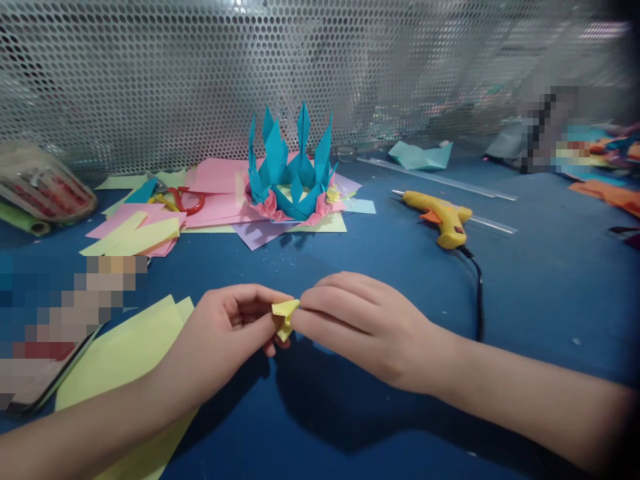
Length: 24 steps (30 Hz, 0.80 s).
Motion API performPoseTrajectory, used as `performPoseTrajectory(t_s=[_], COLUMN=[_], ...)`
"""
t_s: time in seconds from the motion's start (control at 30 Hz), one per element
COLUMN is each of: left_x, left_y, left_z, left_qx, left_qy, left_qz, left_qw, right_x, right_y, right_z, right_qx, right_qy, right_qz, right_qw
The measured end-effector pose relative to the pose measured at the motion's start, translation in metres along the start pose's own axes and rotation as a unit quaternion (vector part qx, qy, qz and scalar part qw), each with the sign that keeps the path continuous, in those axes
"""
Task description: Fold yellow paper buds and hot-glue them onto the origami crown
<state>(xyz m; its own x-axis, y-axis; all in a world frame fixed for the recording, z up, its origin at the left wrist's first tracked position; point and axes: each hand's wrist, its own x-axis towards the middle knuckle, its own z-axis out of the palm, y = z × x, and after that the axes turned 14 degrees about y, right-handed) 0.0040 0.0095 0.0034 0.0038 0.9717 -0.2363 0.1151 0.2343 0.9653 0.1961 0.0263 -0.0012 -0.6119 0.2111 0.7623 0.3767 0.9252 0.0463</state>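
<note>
Between my two hands is a small folded piece of yellow paper (285, 313), held above the blue table (350, 427). My left hand (233, 323) pinches it from the left, with thumb and fingertips on its edge. From the right, my right hand (363, 323) grips the same paper; its fingers are bent together and hide part of it. Beyond the hands stands a ring of pointed blue folded paper (301, 170), with pink folded pieces around its base and a little yellow piece at its right side.
A yellow glue gun (443, 217) with a black cord lies at right, near clear glue sticks (440, 177). Red-handled scissors (187, 200) rest on coloured paper at back left. Yellow sheets (125, 360) lie under my left forearm. A perforated metal panel (175, 80) closes the back.
</note>
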Motion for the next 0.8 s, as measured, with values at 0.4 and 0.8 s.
performPoseTrajectory(t_s=[0.4,0.8], left_x=[0.002,-0.003], left_y=[-0.001,-0.005], left_z=[-0.002,-0.004], left_qx=[0.002,0.050], left_qy=[-0.049,-0.068], left_qz=[-0.007,0.044], left_qw=[0.999,0.995], right_x=[-0.001,-0.008], right_y=[0.005,0.001], right_z=[0.001,0.007], right_qx=[0.035,0.067], right_qy=[0.026,0.046], right_qz=[-0.031,0.069], right_qw=[0.999,0.994])
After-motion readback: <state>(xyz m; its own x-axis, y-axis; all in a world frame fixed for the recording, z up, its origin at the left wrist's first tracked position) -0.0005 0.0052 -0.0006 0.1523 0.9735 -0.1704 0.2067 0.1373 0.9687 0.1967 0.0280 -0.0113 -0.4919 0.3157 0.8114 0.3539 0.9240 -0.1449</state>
